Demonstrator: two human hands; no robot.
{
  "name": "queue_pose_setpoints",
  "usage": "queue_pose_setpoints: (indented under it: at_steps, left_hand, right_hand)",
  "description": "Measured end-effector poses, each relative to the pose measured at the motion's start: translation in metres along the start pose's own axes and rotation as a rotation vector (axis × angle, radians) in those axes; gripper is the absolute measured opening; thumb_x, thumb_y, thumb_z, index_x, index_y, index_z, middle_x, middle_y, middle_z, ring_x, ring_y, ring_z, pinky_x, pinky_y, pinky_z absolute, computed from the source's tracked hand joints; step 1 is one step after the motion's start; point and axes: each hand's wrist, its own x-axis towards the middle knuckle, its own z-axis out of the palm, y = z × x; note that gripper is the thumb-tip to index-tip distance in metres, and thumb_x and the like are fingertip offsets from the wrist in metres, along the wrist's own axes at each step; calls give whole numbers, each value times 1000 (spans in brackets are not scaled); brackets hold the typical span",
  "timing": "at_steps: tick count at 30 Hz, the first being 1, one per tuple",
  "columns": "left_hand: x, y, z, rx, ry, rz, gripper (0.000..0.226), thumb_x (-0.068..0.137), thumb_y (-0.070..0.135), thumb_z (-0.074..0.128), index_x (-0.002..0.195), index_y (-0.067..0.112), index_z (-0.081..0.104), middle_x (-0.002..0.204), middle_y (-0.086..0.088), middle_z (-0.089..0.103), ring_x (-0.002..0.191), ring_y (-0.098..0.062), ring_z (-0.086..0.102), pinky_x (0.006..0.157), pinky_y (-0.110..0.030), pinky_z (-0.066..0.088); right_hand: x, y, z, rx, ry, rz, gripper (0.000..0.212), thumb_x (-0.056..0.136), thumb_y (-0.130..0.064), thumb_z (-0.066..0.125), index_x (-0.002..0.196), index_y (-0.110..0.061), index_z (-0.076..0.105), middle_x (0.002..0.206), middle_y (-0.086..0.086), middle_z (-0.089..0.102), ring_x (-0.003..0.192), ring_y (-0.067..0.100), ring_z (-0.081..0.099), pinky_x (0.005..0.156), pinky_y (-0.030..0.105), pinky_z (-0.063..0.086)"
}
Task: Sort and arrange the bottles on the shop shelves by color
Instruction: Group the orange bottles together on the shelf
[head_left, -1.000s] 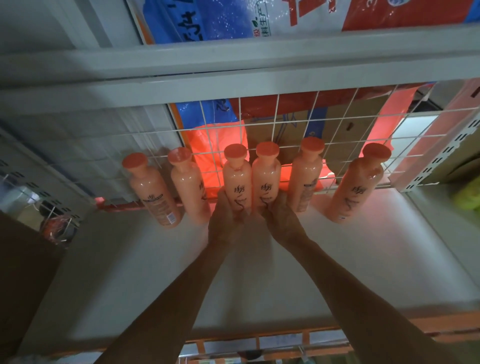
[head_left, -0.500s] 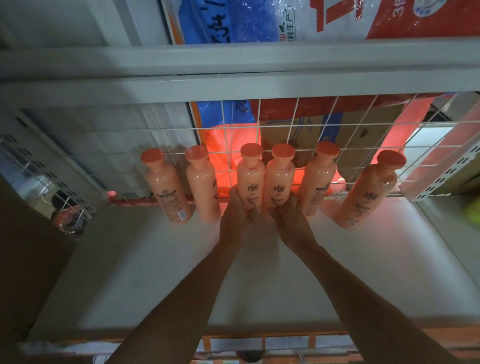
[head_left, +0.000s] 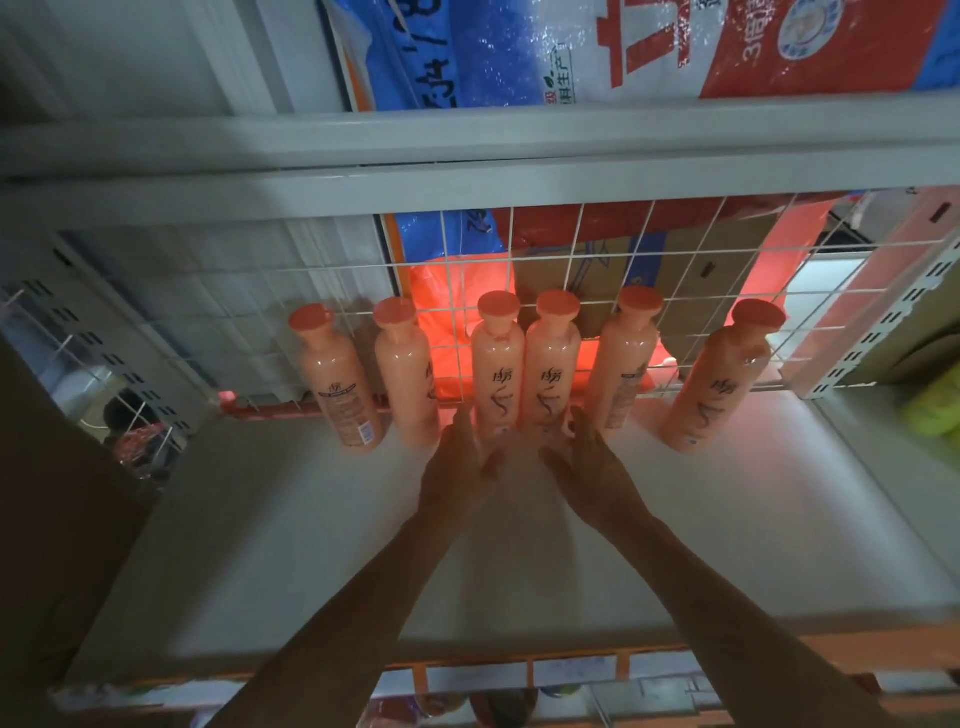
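Observation:
Several orange bottles with orange caps stand in a row at the back of a white shelf (head_left: 311, 545), against a wire grid. Two of them stand side by side in the middle, the left one (head_left: 497, 371) and the right one (head_left: 551, 371). My left hand (head_left: 460, 467) hovers just in front of the left one, fingers apart, holding nothing. My right hand (head_left: 589, 462) hovers open in front of the right one. Further bottles stand at the left (head_left: 340, 384), left of middle (head_left: 408, 379), right of middle (head_left: 623, 364) and far right (head_left: 714, 384).
The wire grid back panel (head_left: 701, 270) shows cardboard boxes and orange bags behind it. A shelf above (head_left: 467, 171) carries large blue and red sacks (head_left: 571, 47). A yellow-green object (head_left: 935, 410) sits at the far right. An orange price rail (head_left: 519, 670) runs along the shelf's front edge.
Both hands let go of the two middle bottles and drew back a little toward me, fingers spread. The bottles stay standing at the back.

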Motion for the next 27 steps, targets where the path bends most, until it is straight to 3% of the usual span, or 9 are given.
queue_pose_setpoints:
  at_steps: [4, 7, 15, 18, 21, 22, 24, 27]
  left_hand:
    - [-25, -15, -19, 230, 121, 6, 64, 98, 41, 54, 153, 24, 27, 155, 2, 40, 137, -20, 45, 109, -40, 41]
    - [-36, -20, -41, 282, 224, 28, 54, 98, 41, 51, 147, 23, 37, 148, 2, 47, 131, -20, 50, 104, -42, 46]
    - [-41, -45, -93, 266, 467, -2, 45, 96, 44, 56, 134, 21, 49, 123, -6, 60, 108, -27, 60, 85, -46, 54]
    - [-34, -60, -110, 214, 443, -74, 58, 92, 44, 61, 139, 14, 43, 133, -12, 55, 115, -33, 58, 88, -48, 53]
    - [-24, -70, -123, 131, 359, -104, 77, 84, 58, 58, 143, 15, 35, 143, -7, 48, 123, -28, 54, 91, -41, 50]
    - [-20, -68, -126, 81, 337, -111, 77, 83, 59, 60, 142, 17, 34, 141, -3, 49, 121, -23, 55, 89, -36, 48]
    - [-10, -64, -128, -46, 316, -107, 72, 84, 42, 73, 140, 16, 35, 134, 0, 54, 116, -17, 56, 86, -30, 43]
    - [7, -63, -128, -165, 317, -110, 68, 84, 18, 76, 140, 14, 37, 128, -5, 58, 113, -21, 58, 89, -33, 47]
  right_hand:
    - [-21, 5, -16, -277, -41, -71, 52, 99, -36, 52, 144, -13, 42, 144, 8, 47, 126, 27, 53, 97, 40, 47]
    - [-25, -7, -17, -337, -47, -206, 40, 98, -35, 54, 134, -18, 54, 136, 1, 55, 121, 20, 57, 95, 36, 48]
    - [2, -89, 30, -196, -132, -511, 58, 97, -29, 54, 149, -10, 35, 146, 11, 46, 134, 26, 45, 107, 32, 36]
    - [15, -109, 46, -66, -209, -420, 79, 96, -31, 58, 155, -7, 11, 156, 12, 30, 142, 25, 32, 112, 30, 27]
    - [28, -117, 63, 36, -214, -273, 97, 94, -35, 61, 154, -3, -7, 158, 15, 21, 145, 28, 24, 118, 36, 23]
    - [33, -118, 68, 68, -191, -243, 98, 93, -34, 63, 154, -2, -6, 157, 17, 25, 144, 29, 27, 118, 40, 25]
    - [43, -119, 74, 130, -130, -199, 90, 90, -26, 65, 154, -3, 8, 148, 16, 39, 136, 31, 37, 112, 42, 33]
    - [57, -122, 84, 209, -55, -150, 64, 82, -13, 62, 138, -10, 32, 120, 9, 56, 112, 30, 55, 90, 36, 45]
